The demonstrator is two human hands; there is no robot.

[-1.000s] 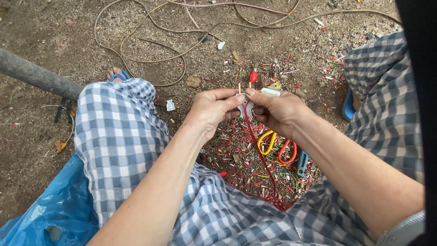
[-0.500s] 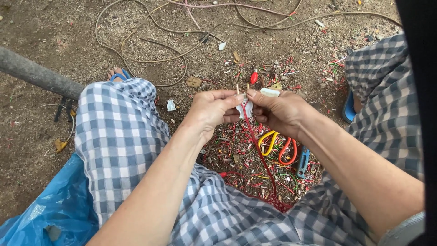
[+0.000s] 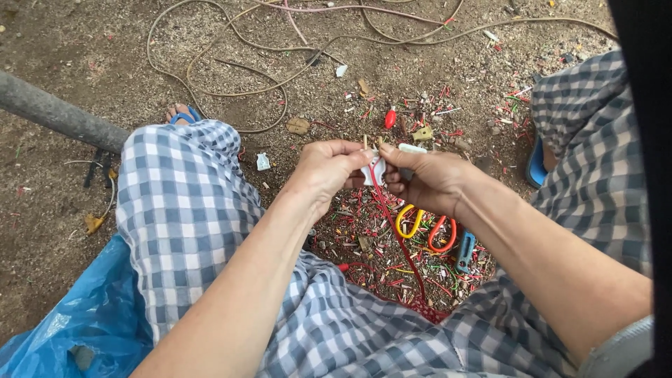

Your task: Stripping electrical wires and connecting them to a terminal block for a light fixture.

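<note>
My left hand and my right hand meet at the centre, above the ground between my knees. Together they pinch a small white plastic part with bare wire ends sticking up from it. A thin red wire runs down from that part toward my lap. My right hand also keeps a tool with a yellow handle and an orange-red handle hooked under its fingers. Both hands have their fingers closed on the white part.
Cut bits of red and green wire insulation litter the dirt below the hands. Long tan cables loop across the ground ahead. A grey pipe lies at left, a blue plastic sheet at bottom left, a blue tool near my right knee.
The hands hold nearly the same spot; the fingers have shifted slightly on the white part. Nothing was let go or picked up.
</note>
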